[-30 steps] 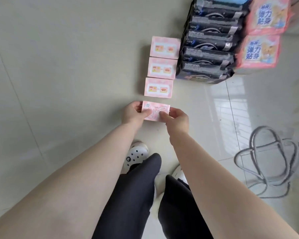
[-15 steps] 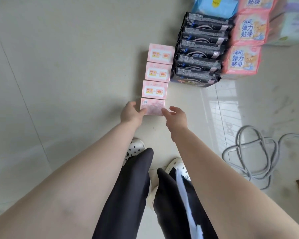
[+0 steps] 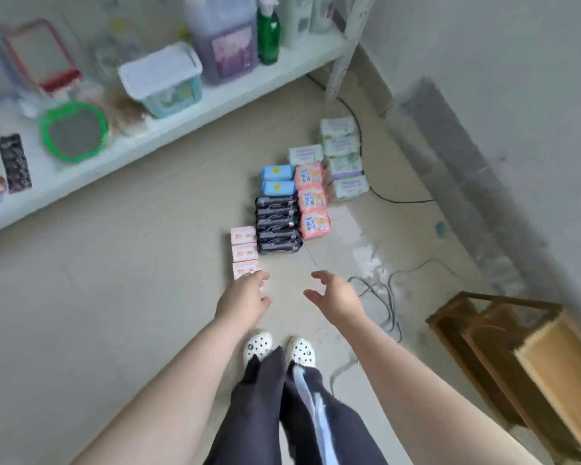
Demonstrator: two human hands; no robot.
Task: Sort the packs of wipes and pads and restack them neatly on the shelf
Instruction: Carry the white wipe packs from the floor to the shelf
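Sorted: packs lay grouped in rows on the floor [image 3: 121, 297] – pink boxes [image 3: 244, 252] near-left, black packs [image 3: 277, 224], blue packs [image 3: 277, 179], orange packs [image 3: 312, 199], pale packs [image 3: 344, 156] far-right | Left: restacking on the shelf [image 3: 182, 122] seemingly not begun | Hands: left hand [image 3: 244, 298] and right hand [image 3: 332, 293] spread, holding nothing

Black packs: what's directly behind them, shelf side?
Behind the black packs lie two blue packs, one behind the other, on the floor. Whether anything lies underneath either stack is hidden.
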